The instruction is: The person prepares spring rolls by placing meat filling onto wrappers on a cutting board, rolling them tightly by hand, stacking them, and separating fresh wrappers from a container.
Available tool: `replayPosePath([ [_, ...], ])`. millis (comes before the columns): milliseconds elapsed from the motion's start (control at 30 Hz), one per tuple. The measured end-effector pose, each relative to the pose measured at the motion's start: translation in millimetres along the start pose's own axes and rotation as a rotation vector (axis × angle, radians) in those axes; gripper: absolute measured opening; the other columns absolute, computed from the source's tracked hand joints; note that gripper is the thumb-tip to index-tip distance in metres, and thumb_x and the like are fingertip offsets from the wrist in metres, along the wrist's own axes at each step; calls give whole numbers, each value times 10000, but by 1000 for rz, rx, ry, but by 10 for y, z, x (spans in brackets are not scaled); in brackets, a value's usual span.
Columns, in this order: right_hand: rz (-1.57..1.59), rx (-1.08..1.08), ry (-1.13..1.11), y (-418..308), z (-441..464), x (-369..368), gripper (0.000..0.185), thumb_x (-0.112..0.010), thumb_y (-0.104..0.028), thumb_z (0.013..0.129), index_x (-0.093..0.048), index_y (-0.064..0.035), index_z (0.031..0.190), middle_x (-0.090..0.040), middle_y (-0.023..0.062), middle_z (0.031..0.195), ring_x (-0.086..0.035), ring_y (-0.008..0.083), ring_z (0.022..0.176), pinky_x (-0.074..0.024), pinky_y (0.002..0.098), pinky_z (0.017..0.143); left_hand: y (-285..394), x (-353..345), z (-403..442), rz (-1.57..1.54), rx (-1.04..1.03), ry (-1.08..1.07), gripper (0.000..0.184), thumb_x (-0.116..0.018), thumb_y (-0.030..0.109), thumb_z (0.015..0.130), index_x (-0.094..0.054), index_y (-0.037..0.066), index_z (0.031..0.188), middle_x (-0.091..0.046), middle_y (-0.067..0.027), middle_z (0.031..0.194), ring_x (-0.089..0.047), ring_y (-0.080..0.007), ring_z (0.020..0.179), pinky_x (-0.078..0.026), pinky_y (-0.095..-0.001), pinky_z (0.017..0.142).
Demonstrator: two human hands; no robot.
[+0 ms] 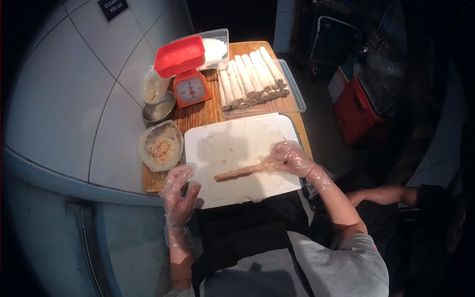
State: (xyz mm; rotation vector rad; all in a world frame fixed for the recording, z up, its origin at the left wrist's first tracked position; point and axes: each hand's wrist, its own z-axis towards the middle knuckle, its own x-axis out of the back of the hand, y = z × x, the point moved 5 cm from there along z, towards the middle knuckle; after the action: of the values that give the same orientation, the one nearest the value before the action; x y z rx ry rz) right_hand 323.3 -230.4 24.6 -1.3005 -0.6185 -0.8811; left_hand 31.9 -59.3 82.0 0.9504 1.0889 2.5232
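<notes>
A long, thin strip of meat filling (pixel 241 173) lies across the pale wrapper sheets (pixel 225 148) on the white board (pixel 198 136). My right hand (pixel 292 157), in a clear plastic glove, has its fingers closed round the right end of the strip. My left hand (pixel 180 190), gloved too, is at the board's lower left edge, apart from the strip, with thumb and fingers spread and nothing between them. Left of the board sits a plastic-lined bowl (pixel 161 146) with a pinkish mixture inside.
Stacked white rolls (pixel 252 74) fill a clear tray (pixel 296 94) behind the board. An orange scale (pixel 190 89) with a red pan, a metal bowl (pixel 161 110) and a tub of white powder (pixel 214 49) stand back left. Another person's arm (pixel 383 195) is at right.
</notes>
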Motion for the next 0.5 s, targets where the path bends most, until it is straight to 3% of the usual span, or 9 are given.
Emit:
replayPosePath([
  [200,-61,49,25,54,-85,11,448,-815,-313,760,-728,-207,1186,-631,38,997,-612,242,996,-450,403,956,-61,8,-59,-59,29,-24,379,-723,38,854,-655,18,1226,-620,-158,1205,-579,-286,1134,-443,-390,1012],
  [300,7,-55,-27,133,-106,-26,492,-829,-342,744,-718,-204,1204,-627,53,1025,-598,262,1036,-445,413,978,-57,-13,-51,-48,18,-36,386,-731,53,850,-653,14,1226,-624,-161,1197,-578,-291,1142,-443,-393,1013],
  [433,-53,4,116,-91,-89,110,483,-843,-366,721,-739,-189,1158,-632,56,1017,-597,274,1039,-452,418,947,72,-223,73,6,-21,-152,413,-752,73,828,-650,9,1224,-634,-164,1197,-583,-288,1165,-449,-395,1014],
  [500,-92,57,181,-186,-28,121,517,-855,-382,694,-744,-175,1155,-638,56,991,-614,268,1010,-458,413,930,216,-539,203,171,-110,-270,452,-792,243,804,-669,45,1191,-643,-141,1200,-596,-304,1146,-427,-447,1009],
])
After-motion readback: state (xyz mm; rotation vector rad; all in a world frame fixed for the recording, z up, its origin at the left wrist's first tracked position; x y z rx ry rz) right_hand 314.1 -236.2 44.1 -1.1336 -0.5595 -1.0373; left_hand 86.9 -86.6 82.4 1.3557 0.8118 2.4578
